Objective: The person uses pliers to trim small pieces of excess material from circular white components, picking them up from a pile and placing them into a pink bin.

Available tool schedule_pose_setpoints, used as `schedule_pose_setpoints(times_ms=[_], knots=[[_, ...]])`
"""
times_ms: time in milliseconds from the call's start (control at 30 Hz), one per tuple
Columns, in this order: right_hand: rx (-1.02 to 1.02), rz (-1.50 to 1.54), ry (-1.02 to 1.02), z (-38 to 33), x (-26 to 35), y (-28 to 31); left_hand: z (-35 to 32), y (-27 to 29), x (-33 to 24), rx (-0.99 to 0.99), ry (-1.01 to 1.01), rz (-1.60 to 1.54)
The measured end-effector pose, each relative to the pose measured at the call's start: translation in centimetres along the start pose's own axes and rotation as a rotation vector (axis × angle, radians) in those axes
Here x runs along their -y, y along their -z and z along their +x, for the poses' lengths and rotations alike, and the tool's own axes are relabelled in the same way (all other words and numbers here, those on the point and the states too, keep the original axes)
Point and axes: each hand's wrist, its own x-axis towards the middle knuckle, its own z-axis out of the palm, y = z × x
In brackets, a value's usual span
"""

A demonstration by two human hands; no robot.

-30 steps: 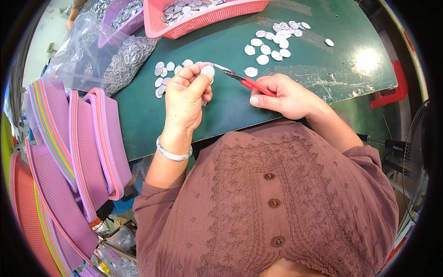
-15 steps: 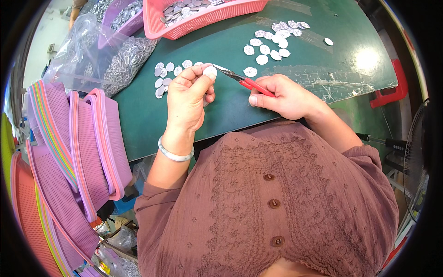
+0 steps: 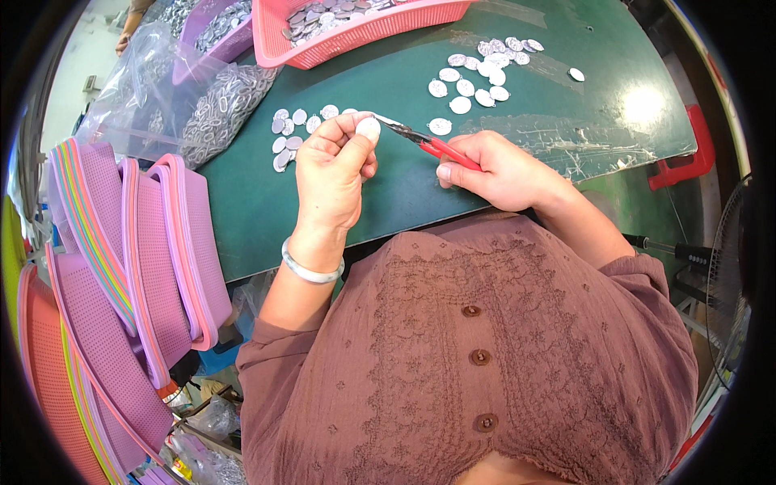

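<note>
Pinched between the thumb and fingers of my left hand (image 3: 333,166) is an oval silver medal (image 3: 369,128), held up over the green table. My right hand (image 3: 495,168) is closed round the red handles of a pair of pliers (image 3: 432,146). The dark jaws of the pliers reach to the medal's upper edge; whether they grip anything there is too small to tell. Loose medals (image 3: 285,145) lie on the table just left of my left hand. Another scattered group of medals (image 3: 465,86) lies beyond my right hand.
A pink basket (image 3: 356,42) of medals stands at the table's far edge, beside a purple basket (image 3: 187,48). A clear bag of metal links (image 3: 218,113) sits at the left. Stacked plastic baskets (image 3: 190,250) lean left of the table (image 3: 267,230). Another person's hand (image 3: 123,42) shows far left.
My left hand has shifted very slightly to the right. The medal and pliers keep almost the same place. At the far left, the other person's hand has moved a little.
</note>
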Motion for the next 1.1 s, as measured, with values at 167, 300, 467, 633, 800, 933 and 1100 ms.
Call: schedule_pose_setpoints(times_ms=[167, 300, 467, 633, 800, 933, 1100], knots=[[0.019, 0.012, -0.017, 0.1, -0.2, 0.1, 0.0, 0.1, 0.2, -0.011, 0.004, 0.013], [0.063, 0.1, -0.029, 0.0, -0.1, 0.5, 0.0, 0.1, 0.3, -0.004, 0.014, -0.03], [0.036, 0.284, -0.108, -0.3, -0.5, 0.6, 0.4, 0.4, 0.2, 0.063, 0.082, -0.23], [0.032, 0.31, -0.112, -0.2, -0.5, 0.5, 1.1, 1.7, 0.8, 0.165, 0.152, -0.517], [0.034, 0.321, -0.119, -0.3, -0.4, 0.6, 0.9, 1.5, 0.2, 0.205, 0.112, -0.431], [0.032, 0.311, -0.124, -0.4, -0.4, 0.5, 0.9, 1.3, -0.1, 0.232, 0.092, -0.371], [0.029, 0.344, -0.126, -0.4, -0.3, 0.6, 1.0, 1.2, -0.5, 0.204, 0.11, -0.331]])
